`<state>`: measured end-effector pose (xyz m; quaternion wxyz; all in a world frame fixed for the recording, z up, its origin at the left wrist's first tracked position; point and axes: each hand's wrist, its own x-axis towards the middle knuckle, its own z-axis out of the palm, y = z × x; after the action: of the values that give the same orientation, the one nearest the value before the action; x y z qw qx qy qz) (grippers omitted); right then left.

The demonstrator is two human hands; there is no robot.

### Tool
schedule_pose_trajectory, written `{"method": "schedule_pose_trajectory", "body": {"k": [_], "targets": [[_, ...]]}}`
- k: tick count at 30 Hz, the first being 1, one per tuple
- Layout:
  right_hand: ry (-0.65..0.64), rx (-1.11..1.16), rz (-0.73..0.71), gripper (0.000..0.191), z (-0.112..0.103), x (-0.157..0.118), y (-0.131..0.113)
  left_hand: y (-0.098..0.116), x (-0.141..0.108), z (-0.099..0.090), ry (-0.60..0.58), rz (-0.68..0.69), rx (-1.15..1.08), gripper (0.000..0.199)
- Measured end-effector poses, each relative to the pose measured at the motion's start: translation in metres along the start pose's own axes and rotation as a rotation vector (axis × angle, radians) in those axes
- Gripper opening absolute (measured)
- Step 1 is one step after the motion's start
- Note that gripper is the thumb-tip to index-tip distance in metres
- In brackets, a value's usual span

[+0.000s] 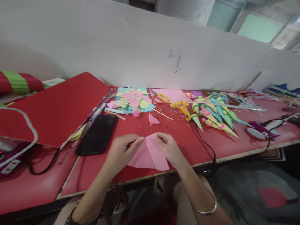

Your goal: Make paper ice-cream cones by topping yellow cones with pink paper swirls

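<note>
Paper (160, 152), pink and partly folded, lies close to the front edge of the worktop (86, 173). Left hand (124, 150) pinches its upper edge between thumb and fingers; right hand (170, 147) pinches the upper corner on its own side, thumb down on the sheet. Fold runs slantwise between the two grips. Likely fault: uneven pull from either pinch, which could skew the crease or tear the thin sheet; lower edge unheld, so it may swing out of line. Small pink triangle (154, 120) sits just beyond the hands, where a knuckle could shove it. Yellow glue gun (184, 107) rests beside the paper cones (217, 115), towards the back edge; its black cord (206, 143) runs over the front edge, right of the right forearm, and a snag could drag the gun.
</note>
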<state>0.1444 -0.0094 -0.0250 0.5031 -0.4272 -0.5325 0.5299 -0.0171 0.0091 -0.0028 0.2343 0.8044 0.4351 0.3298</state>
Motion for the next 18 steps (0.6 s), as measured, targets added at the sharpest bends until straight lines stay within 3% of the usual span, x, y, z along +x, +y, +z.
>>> {"method": "schedule_pose_trajectory", "body": {"k": [4, 11, 18], "targets": [[0.037, -0.134, -0.071, 0.033, 0.004, -0.001, 0.0, 0.001, 0.001, 0.002, -0.032, 0.058, 0.066, 0.028], [0.082, -0.197, -0.149, 0.035, 0.018, -0.005, 0.006, 0.003, -0.002, 0.004, 0.081, -0.074, -0.03, 0.031], [0.161, -0.267, -0.191, 0.033, 0.021, -0.007, 0.009, 0.001, 0.0, 0.005, 0.112, -0.063, 0.037, 0.032]]}}
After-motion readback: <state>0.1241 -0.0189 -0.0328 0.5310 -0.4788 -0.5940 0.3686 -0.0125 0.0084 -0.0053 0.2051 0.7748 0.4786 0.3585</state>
